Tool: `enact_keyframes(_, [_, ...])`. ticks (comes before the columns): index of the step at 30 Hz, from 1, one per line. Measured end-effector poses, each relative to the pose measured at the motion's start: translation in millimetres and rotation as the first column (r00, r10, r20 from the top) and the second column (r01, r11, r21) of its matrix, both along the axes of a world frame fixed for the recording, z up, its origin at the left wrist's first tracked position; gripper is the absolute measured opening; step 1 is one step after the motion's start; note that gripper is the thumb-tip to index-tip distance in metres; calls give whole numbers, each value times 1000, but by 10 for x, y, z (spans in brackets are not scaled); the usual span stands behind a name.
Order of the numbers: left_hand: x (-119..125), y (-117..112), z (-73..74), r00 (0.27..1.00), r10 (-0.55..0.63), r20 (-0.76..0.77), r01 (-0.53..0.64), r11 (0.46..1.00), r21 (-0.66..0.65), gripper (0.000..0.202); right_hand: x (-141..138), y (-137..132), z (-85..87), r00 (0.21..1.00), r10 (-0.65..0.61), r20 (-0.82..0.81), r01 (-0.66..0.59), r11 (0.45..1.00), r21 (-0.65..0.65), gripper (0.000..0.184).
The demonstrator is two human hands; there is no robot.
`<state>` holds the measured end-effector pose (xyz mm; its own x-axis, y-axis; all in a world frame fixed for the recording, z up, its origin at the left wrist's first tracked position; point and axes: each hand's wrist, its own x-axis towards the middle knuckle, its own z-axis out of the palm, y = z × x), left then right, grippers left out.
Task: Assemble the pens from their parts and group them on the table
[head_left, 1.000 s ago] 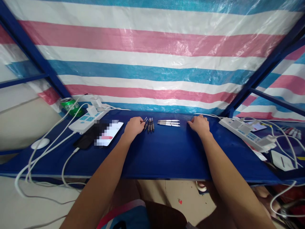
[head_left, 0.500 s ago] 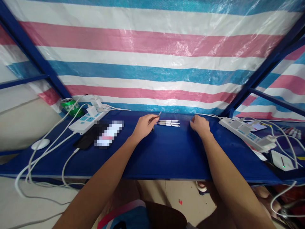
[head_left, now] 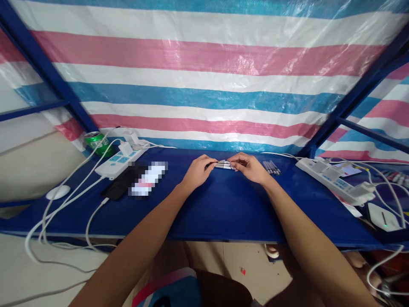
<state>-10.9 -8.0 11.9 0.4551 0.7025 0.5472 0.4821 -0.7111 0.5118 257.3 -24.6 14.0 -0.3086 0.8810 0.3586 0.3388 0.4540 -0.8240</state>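
The forearms (head_left: 140, 245) are bare, the blue clothing (head_left: 183, 286) edged in pink with a black marking.

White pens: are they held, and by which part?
Cannot be told: left hand is at the left ends of the white pens, right hand at their right ends.

Cannot fully see the slim white pens (head_left: 224, 165) at centre, partly behind the bare right hand (head_left: 250, 168); cannot read the pixelated white phone screen (head_left: 148, 179), middle left.

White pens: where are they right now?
In the head view, the white pens are between the left hand and the right hand, near the far edge of the blue desk.
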Motion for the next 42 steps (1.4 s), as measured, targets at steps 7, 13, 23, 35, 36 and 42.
enact_keyframes(7, [-2, 10, -32, 999, -28, -35, 28, 1000, -1, 26, -73, 3, -34, 1000, 10, -12, -10, 999, 48, 28])
enact_keyframes(13, [13, -12, -20, 994, -111, 13, 112, 991, -74, 30, -94, 3, -64, 998, 0, -69, -2, 1000, -30, 32])
enact_keyframes(23, [49, 30, -48, 895, 1, 447, 280, 778, -563, 58, -249, -63, -23, 981, 7, -193, -15, 999, -40, 40])
enact_keyframes(35, [18, 69, -47, 939, -25, 343, 209, 834, -510, 48, -188, -16, -67, 983, -31, -178, 14, 995, -96, 46])
enact_keyframes(36, [11, 70, -46, 943, -38, 330, 208, 841, -500, 46, -182, -15, -64, 984, -35, -178, 18, 995, -96, 47])
enact_keyframes(42, [-8, 56, -5, 941, -25, 338, 186, 871, -455, 46, -162, -20, -35, 986, -51, -160, 35, 994, -102, 49])
